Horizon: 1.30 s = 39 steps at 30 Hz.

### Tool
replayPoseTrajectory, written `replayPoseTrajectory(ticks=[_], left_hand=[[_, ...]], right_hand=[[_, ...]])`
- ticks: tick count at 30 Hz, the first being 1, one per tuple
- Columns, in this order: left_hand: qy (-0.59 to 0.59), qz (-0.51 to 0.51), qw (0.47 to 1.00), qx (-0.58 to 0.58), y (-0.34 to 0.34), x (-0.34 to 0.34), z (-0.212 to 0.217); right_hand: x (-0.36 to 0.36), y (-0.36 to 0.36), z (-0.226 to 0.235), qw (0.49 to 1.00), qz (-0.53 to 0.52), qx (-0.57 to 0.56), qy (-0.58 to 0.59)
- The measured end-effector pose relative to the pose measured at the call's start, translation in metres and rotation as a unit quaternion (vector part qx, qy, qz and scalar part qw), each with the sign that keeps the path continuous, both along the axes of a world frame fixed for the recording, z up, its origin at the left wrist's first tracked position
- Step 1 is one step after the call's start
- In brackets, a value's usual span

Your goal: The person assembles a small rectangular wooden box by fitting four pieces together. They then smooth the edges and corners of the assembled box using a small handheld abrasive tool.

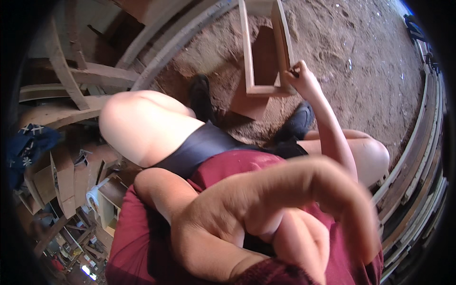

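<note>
Wooden frame (263, 52) stiff, light, upright on dirt floor (361, 57); my right hand (304, 80) pinches lower corner rail, best hold. Left hand (266, 213) near camera, blurred, loosely curled, empty.

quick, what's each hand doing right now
Left hand: raised close to the camera, blurred, fingers curled; holds nothing that can be seen.
Right hand: closed on the corner of the wooden frame.

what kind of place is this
Likely a woodworking shop: a bare wooden frame on the dirt floor, held by the right hand, with timber strips stacked alongside.
</note>
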State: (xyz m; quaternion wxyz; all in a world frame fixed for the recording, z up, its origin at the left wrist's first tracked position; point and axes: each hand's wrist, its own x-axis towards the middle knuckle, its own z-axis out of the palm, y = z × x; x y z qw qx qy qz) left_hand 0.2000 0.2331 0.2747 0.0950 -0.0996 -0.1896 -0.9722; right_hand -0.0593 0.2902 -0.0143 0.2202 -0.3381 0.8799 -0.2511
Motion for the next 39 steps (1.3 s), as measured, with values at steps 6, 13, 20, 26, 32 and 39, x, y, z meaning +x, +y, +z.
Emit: replayPoseTrajectory(ticks=[6, 13, 20, 26, 32, 39], left_hand=[[0.017, -0.083, 0.989, -0.120, -0.021, -0.002, -0.015], [0.156, -0.059, 0.931, -0.325, -0.034, -0.014, -0.023], [0.020, -0.081, 0.741, -0.667, -0.093, -0.066, -0.037], [-0.058, -0.235, -0.015, -0.970, -0.164, -0.132, -0.165], [0.158, -0.079, 0.054, -0.983, -0.195, -0.143, -0.265], [0.160, -0.051, 0.069, -0.983, -0.163, -0.145, -0.253]], right_hand=[[0.013, -0.007, 0.039, 0.996, -0.030, 0.073, -0.031], [0.008, 0.001, 0.040, 0.992, 0.014, 0.124, 0.021], [-0.001, 0.006, 0.031, 0.992, 0.006, 0.124, -0.004], [-0.001, -0.008, 0.027, 0.995, 0.044, 0.086, 0.011], [0.002, -0.004, 0.038, 0.996, 0.053, 0.067, 0.012], [0.005, 0.008, 0.038, 0.996, -0.014, 0.053, 0.065]])
